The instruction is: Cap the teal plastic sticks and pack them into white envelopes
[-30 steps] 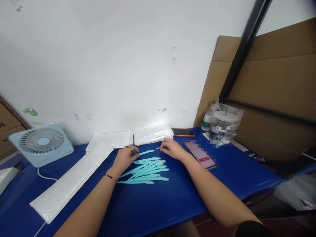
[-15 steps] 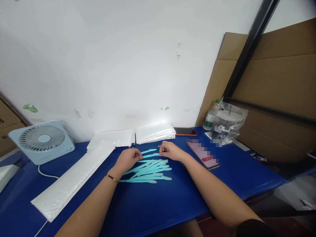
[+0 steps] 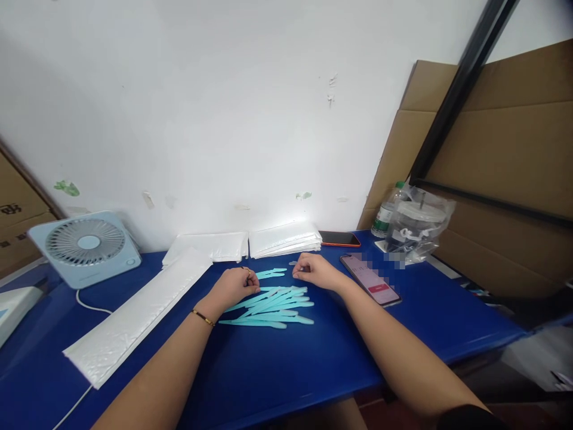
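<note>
My left hand (image 3: 235, 285) is closed, with the fingers pinched together; two turquoise sticks (image 3: 273, 273) project from it to the right, and I judge them to be in its grasp. My right hand (image 3: 317, 272) is half curled, apart from their tips; whether its fingers hold anything I cannot tell. The loose pile (image 3: 277, 304) of similar sticks lies on the counter (image 3: 286, 370), just below and between both hands.

Hazards noted:

Slippage. The sticks are thin; too light a pinch could let one slide out of line or drop back among the others.

Tangling. Sticks in the pile cross over one another, so drawing one out may drag its neighbours along.

Snagging. The bracelet (image 3: 203, 317) on my left wrist sits just beside the left ends of the pile; a low sweep of that arm could scatter them.

Loss. A small clear piece (image 3: 292, 263) lies near my right fingers. Being pale and slight, it may be brushed aside unnoticed.

Knocking. The lit phone (image 3: 369, 278) rests near my right forearm; a wide elbow movement could shift it.

Draught. Should the fan (image 3: 89, 242) be running, which I cannot confirm, light pieces might stir.
</note>
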